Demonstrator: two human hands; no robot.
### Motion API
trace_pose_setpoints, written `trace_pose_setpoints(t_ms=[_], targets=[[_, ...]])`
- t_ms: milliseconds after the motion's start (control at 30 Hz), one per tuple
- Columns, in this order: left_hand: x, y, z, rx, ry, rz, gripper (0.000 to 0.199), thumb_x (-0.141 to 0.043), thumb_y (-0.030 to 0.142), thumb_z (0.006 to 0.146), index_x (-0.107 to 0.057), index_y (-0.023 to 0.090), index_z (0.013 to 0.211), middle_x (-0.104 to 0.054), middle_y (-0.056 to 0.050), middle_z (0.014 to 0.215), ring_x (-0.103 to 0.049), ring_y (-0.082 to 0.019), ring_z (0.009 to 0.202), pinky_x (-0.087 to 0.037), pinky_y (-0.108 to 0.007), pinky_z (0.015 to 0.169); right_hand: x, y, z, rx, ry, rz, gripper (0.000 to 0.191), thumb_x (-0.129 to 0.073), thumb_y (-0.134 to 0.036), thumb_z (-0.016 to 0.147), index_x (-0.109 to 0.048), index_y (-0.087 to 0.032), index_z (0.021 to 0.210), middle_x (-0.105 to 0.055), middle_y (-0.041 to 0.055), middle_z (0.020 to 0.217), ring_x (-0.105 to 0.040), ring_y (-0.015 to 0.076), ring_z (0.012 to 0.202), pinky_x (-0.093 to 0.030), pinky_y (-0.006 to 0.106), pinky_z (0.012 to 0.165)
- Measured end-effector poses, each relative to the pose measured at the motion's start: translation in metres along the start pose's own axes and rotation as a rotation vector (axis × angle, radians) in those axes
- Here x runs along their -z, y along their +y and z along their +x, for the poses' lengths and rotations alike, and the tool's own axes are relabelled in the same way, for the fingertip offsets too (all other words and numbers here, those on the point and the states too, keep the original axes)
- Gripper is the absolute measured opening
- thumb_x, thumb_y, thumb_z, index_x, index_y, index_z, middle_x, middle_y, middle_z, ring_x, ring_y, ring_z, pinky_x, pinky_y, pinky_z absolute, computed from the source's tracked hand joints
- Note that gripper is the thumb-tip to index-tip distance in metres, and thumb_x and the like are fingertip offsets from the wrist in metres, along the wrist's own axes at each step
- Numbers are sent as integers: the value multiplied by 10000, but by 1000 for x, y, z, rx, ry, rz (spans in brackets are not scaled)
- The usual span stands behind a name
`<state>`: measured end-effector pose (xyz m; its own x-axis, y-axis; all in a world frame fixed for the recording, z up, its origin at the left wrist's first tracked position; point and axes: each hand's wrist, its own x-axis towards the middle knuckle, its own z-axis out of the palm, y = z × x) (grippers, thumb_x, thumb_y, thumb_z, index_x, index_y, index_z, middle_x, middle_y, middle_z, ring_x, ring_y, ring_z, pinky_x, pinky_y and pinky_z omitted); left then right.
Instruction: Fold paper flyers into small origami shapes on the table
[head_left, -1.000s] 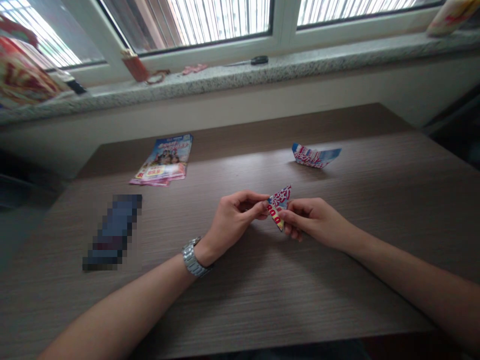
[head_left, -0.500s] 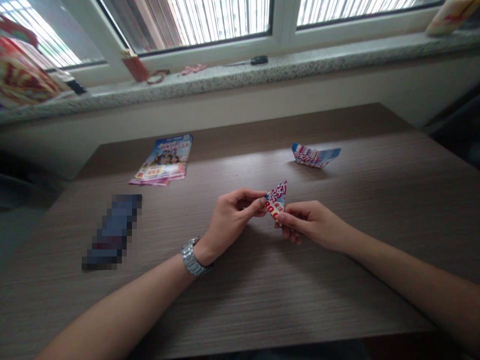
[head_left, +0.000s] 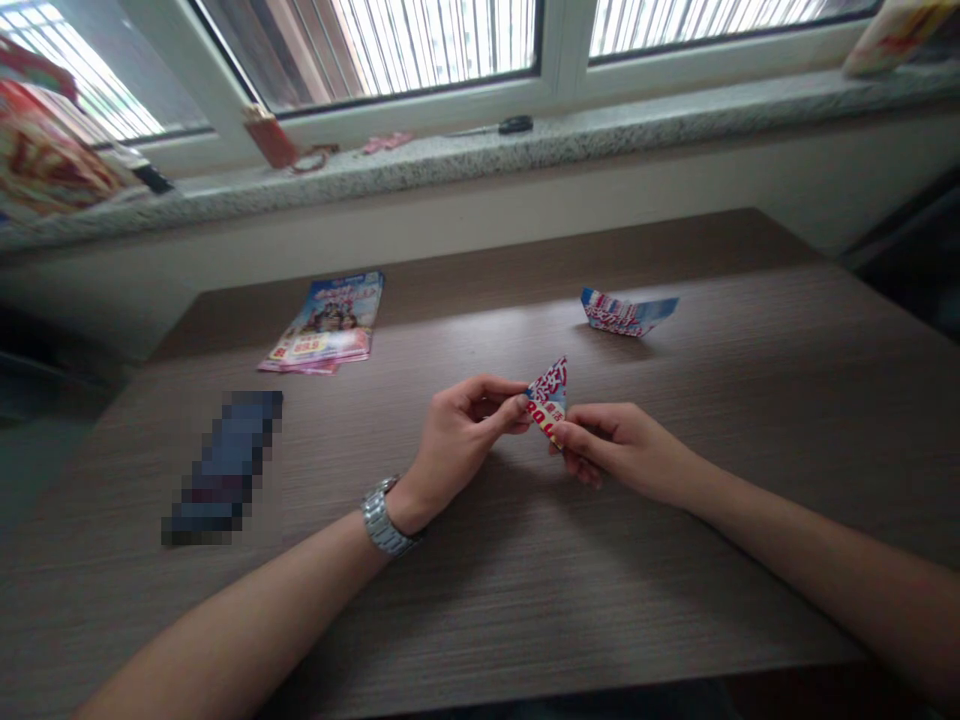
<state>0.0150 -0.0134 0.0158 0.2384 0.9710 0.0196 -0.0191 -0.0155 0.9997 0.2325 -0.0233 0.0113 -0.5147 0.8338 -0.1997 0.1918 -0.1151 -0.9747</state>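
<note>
A person's left hand [head_left: 469, 420] and right hand [head_left: 626, 440] held a small triangle of folded paper [head_left: 553, 395] between them over the middle of a brown tabletop [head_left: 480, 610]. The left hand's grip pinched the paper's left corner between thumb and fingers, while the right hand's grip pinched its lower right edge, thumb on the near face. Red and yellow print showed on the paper, its top point tilted upward. A metal watch [head_left: 386, 517] circled the left wrist. Just beyond the hands, toward the right, stood a second folded paper [head_left: 626, 315], blue, white and red, with raised ends. A stack of printed flyers [head_left: 330, 322] lay at the far left of the tabletop, and nearer the person lay a dark object [head_left: 225, 465], its details blurred by pixelation. Behind, a speckled stone windowsill [head_left: 435, 165] ran beneath barred windows [head_left: 442, 40].
</note>
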Motion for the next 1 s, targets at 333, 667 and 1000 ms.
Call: trace_pose_setpoints(t_ms=[333, 667, 1000], targets=[[1, 0, 0, 1, 26, 27, 276, -779, 338, 875, -746, 125, 1047, -781, -68, 927, -737, -123, 765, -634, -210, 750, 1, 1, -1, -21, -40, -7, 418, -592, -540, 952, -606, -167, 764, -629, -4, 660, -551, 85, 532, -454, 207, 489], [1, -1, 1, 13, 24, 23, 277, -787, 341, 866, -725, 122, 1024, -774, -57, 865, -732, -123, 748, -622, -203, 725, 6, 3, -1, -22, -47, -69, 404, -539, -525, 988, -576, -173, 794, -594, -22, 633, -528, 78, 518, -409, 194, 460], [2, 0, 1, 16, 29, 6, 275, -786, 347, 866, -717, 132, 1022, -770, -59, 916, -728, -119, 761, -624, -213, 749, 4, 1, -1, 22, 25, -51, 409, -586, -547, 953, -645, -168, 810, -651, 8, 691, -597, 109, 576, -502, 230, 558]])
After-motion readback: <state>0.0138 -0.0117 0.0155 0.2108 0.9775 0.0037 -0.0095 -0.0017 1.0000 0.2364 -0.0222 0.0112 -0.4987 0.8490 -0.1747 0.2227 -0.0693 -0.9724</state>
